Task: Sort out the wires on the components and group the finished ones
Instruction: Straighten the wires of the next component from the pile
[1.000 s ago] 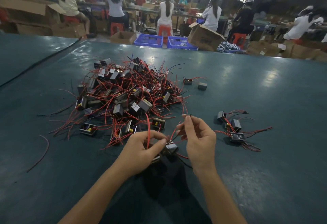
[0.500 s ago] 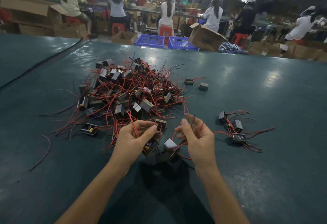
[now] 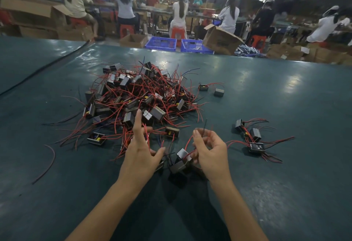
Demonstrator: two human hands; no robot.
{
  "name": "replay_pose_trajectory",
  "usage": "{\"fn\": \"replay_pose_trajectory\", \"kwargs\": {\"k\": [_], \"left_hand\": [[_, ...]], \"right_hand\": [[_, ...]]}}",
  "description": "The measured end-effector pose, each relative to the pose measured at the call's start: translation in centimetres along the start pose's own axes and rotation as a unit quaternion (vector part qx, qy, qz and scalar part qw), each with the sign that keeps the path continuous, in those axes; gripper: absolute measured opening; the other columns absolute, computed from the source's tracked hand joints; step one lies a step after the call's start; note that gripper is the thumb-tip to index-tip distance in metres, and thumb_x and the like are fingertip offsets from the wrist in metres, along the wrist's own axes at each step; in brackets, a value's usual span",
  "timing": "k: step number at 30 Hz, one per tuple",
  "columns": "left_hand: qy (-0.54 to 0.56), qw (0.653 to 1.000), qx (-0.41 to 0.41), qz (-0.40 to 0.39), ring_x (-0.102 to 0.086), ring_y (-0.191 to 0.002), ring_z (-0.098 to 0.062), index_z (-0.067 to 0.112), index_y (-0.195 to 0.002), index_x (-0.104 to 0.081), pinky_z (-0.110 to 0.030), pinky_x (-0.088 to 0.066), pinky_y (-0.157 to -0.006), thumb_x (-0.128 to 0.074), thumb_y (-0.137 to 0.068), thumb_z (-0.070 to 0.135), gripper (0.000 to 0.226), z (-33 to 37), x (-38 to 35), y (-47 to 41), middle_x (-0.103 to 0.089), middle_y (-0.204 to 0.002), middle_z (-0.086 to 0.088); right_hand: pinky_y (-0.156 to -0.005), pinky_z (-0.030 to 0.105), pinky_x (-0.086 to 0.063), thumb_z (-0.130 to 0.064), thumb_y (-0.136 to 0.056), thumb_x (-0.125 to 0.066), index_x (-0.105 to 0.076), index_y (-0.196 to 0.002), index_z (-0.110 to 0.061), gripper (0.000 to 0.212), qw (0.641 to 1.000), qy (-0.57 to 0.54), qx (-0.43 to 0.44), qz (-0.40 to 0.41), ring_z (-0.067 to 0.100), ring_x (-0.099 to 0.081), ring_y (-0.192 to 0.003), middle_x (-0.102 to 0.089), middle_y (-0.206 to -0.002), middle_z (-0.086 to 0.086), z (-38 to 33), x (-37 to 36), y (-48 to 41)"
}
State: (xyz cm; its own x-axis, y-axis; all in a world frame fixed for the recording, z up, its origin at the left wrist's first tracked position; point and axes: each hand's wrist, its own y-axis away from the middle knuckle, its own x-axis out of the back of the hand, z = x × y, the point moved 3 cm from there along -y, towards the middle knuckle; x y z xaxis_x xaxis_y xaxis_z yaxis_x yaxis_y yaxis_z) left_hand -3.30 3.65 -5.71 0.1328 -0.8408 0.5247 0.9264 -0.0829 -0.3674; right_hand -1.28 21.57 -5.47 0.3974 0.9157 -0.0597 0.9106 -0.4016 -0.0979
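Note:
A big pile of small black components with tangled red wires (image 3: 137, 96) lies on the green table (image 3: 285, 97). My left hand (image 3: 141, 155) is at the pile's near edge, index finger straight up and thumb spread; a red wire runs across its fingers. My right hand (image 3: 209, 155) pinches the thin red and black wires of a grey component (image 3: 181, 159) that sits low between both hands. Another component (image 3: 160, 164) peeks out under my left thumb. To the right lies a small group of three components (image 3: 251, 139) with their wires trailing right.
Two stray components (image 3: 203, 87) (image 3: 219, 92) lie right of the pile, and a loose red wire (image 3: 47, 164) at the left. Beyond the table's far edge stand cardboard boxes (image 3: 221, 39), blue crates (image 3: 161, 43) and several seated people with their backs turned.
My left hand has let go of the component it gripped and spread its index finger and thumb. My right hand still pinches the wires, its component now lower between the hands.

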Motion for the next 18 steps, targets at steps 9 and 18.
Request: {"fn": "replay_pose_trajectory", "kwargs": {"k": [9, 18], "left_hand": [[-0.219, 0.947, -0.221, 0.081, -0.055, -0.114, -0.026, 0.019, -0.101, -0.071, -0.035, -0.029, -0.096, -0.085, -0.067, 0.01, 0.038, 1.4, 0.2, 0.0, -0.06, -0.125, -0.005], [-0.22, 0.964, -0.143, -0.045, -0.064, -0.082, -0.019, 0.022, -0.091, -0.075, -0.031, -0.025, -0.082, -0.084, -0.073, 0.016, 0.021, 0.4, -0.2, -0.1, -0.07, -0.083, 0.011]], "right_hand": [[-0.047, 0.018, -0.047, -0.017, -0.099, -0.054, -0.065, -0.1, -0.019, 0.012, 0.997, 0.006, 0.075, 0.023, 0.004, -0.051, -0.046, -0.061, -0.058, -0.009, -1.0, 0.1, 0.4], [-0.048, 0.027, -0.041, -0.018, -0.099, -0.054, -0.068, -0.094, -0.025, 0.016, 0.996, 0.016, 0.083, 0.019, 0.014, -0.044, -0.053, -0.055, -0.057, -0.008, -1.3, 0.2, 0.5]]}}
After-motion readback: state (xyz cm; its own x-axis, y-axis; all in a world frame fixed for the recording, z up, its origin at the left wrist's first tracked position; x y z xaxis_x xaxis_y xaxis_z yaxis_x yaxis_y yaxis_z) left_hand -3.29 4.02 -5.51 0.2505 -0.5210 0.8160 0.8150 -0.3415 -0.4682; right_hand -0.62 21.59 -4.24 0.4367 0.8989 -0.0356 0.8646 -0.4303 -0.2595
